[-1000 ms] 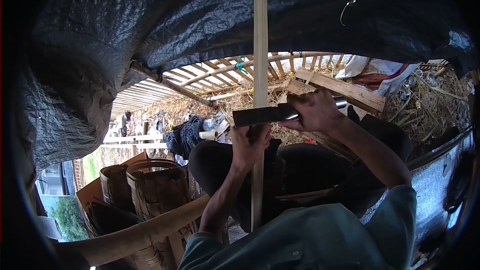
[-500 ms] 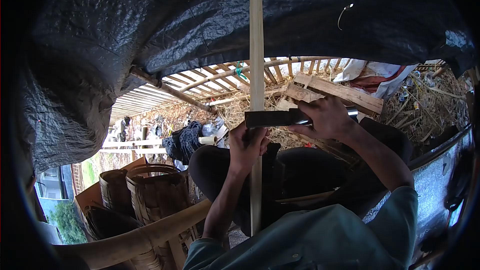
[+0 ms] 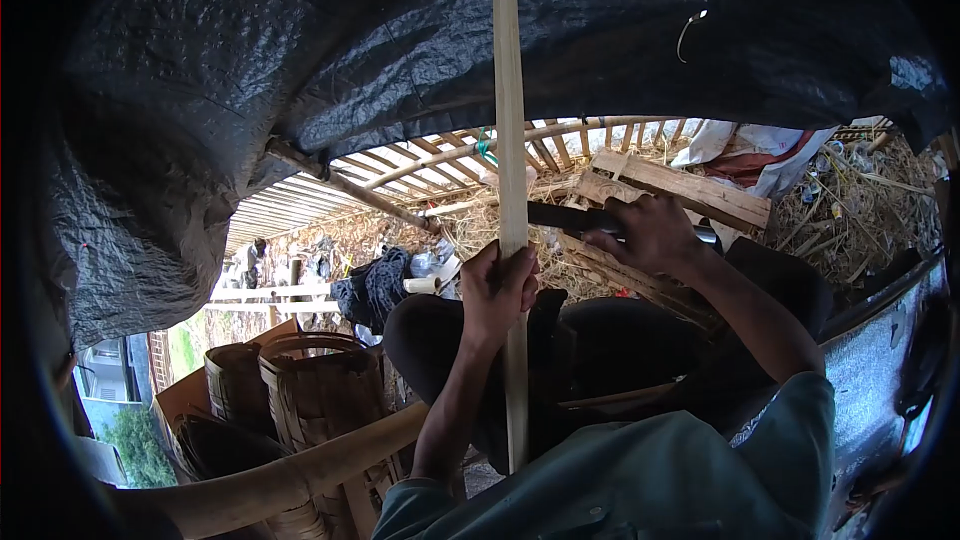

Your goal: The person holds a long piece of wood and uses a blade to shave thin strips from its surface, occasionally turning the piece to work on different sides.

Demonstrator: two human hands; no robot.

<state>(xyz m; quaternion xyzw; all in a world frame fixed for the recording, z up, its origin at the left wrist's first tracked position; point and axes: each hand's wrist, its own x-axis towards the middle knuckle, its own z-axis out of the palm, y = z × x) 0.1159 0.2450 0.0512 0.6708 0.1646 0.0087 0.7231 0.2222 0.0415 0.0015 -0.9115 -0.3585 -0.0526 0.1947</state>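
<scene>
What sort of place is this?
Probably a makeshift outdoor craft shelter: dark tarp overhead, slatted bamboo fence, woven baskets beside the worker, straw-like litter on the ground.

"What is the ground [image 3: 345,240] carrying?"

"Loose straw [image 3: 862,218] is covering much of it, lying thickest toward the right of the view."

"And the wood?"

"A rough wooden beam [image 3: 695,190] is lying slantwise over the straw, and a crumpled white and reddish sack [image 3: 768,155] is spreading just beyond it."

"What is resting farther left?"

"A dark, bunched cloth [image 3: 372,288] is sitting in a heap, and a short pale tube [image 3: 422,285] is lying near its right side; whether they are touching is staying unclear."
</scene>
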